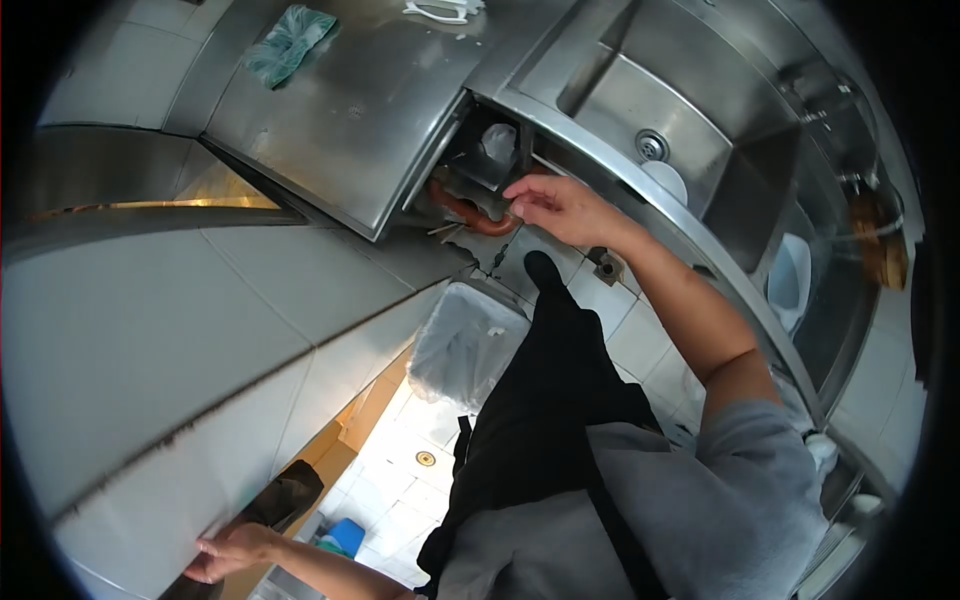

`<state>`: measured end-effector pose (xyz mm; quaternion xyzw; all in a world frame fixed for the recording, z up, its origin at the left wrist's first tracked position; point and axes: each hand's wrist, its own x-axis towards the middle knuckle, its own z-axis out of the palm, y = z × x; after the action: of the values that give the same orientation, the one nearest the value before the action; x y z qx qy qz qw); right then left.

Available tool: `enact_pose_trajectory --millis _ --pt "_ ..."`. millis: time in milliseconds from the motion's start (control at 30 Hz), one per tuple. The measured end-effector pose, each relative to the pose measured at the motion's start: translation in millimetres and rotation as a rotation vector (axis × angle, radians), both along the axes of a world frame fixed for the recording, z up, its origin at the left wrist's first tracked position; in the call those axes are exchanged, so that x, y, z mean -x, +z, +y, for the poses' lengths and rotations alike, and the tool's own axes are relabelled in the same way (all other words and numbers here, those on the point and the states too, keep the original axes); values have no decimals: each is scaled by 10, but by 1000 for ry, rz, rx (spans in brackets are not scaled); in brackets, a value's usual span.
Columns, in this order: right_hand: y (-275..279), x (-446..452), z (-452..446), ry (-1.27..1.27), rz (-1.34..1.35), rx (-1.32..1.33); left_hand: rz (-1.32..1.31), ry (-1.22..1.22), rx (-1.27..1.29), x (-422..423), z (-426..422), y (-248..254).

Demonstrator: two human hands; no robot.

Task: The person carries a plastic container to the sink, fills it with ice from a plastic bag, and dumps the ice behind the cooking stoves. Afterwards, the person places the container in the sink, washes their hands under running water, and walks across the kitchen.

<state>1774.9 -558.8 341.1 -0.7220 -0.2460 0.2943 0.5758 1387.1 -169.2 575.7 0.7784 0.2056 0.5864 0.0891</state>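
Note:
My right hand (560,208) reaches out in front of the sink counter, over the gap beneath it. Its fingers are partly curled, with thumb and forefinger apart and nothing visible between them. Below it in the gap lies a thick orange-brown hose (475,216). My left hand (228,552) is at the lower left, by the edge of the white tiled wall (150,330). Its fingers are spread and touch that edge, next to a dark object. Nothing is seen held in it.
A steel sink (640,95) with a white bowl (664,182) is at the upper right. Green plastic (290,45) lies on the steel counter (350,110). A bin with a clear liner (465,345) stands by my legs. A blue item (346,537) is low on the left.

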Motion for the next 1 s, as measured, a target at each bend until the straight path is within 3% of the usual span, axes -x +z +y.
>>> enact_pose_trajectory --millis 67,100,233,500,700,767,900,1000 --pt "57 -344 124 43 29 -29 -19 288 -280 -344 -322 167" --pt "101 -491 175 56 30 8 -6 306 -291 -481 -400 190" --pt "154 -996 386 131 21 65 -73 156 -193 -647 -436 171" --pt "-242 -1454 701 218 -99 70 6 385 -149 -1008 -390 -207" --pt "-179 -1340 1018 485 28 133 93 499 -191 -994 -376 -255" --pt "-159 -1195 1215 693 69 75 137 501 -196 -990 -384 -302" --pt "-97 -633 1618 1335 -267 163 190 461 -241 -980 -465 -278" --pt "16 110 1794 1671 -234 339 296 493 -239 -939 -759 -143"
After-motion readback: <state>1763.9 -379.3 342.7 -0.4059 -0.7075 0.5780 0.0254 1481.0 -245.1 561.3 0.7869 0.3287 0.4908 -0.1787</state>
